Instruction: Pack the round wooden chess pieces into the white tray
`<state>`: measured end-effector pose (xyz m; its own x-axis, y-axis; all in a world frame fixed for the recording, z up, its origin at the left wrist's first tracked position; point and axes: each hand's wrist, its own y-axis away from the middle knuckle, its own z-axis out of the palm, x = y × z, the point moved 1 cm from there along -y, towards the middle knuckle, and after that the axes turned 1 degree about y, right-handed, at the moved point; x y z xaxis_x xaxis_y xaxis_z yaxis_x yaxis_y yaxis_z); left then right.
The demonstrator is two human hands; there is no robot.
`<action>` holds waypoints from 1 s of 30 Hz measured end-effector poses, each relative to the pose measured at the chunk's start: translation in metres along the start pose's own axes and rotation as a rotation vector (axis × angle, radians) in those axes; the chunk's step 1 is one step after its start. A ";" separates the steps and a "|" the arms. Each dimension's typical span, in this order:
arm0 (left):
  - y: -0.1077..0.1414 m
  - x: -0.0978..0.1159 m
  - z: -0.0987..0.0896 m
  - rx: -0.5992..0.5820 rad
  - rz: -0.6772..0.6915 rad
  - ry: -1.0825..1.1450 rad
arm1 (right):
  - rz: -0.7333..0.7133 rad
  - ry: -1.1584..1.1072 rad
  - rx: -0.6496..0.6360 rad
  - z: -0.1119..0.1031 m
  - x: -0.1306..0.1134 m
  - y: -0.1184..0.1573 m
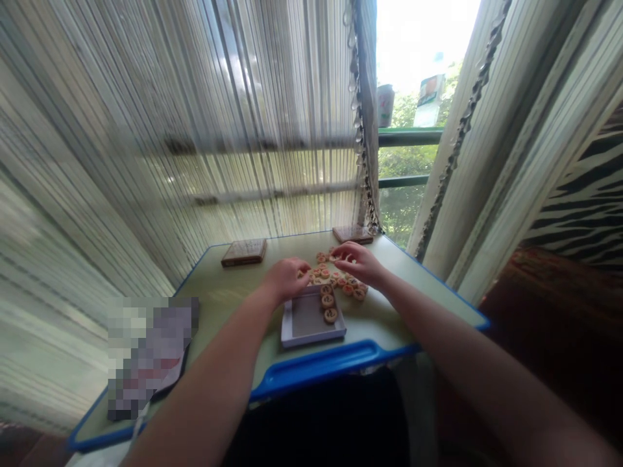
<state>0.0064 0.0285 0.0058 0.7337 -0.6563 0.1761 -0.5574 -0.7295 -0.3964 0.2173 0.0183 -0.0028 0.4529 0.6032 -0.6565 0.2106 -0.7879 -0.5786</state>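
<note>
Several round wooden xiangqi pieces point(349, 285) with red or dark characters lie loosely grouped in the middle of the table. My left hand point(287, 279) is over the far left edge of a shallow white box point(314, 334), its fingers curled beside the pieces; what lies under the fingertips is hidden. My right hand point(361, 263) is at the far side of the group, thumb and forefinger bent around a xiangqi piece point(333, 255) at their tips. A column of dark-marked pieces point(328, 301) stands along the box's right side.
The blue-edged folding table point(233, 292) carries a flat brown box point(244, 251) at back left and another brown box point(353, 233) at back right. A blurred-out flat item point(156, 357) lies at left. String curtains point(272, 117) hang behind; a can point(385, 106) stands by the window.
</note>
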 end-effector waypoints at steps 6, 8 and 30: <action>0.004 0.003 -0.014 0.133 0.041 -0.032 | 0.128 0.054 -0.196 -0.001 -0.032 0.019; 0.003 0.009 -0.025 0.216 0.034 0.004 | 0.095 0.101 -0.215 0.002 -0.045 0.036; 0.053 0.000 0.005 0.348 -0.299 0.090 | 0.078 0.189 -0.044 0.030 -0.043 0.086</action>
<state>-0.0216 -0.0092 -0.0194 0.7972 -0.4524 0.3998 -0.1522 -0.7914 -0.5921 0.1900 -0.0714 -0.0391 0.6229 0.5090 -0.5940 0.2036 -0.8387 -0.5051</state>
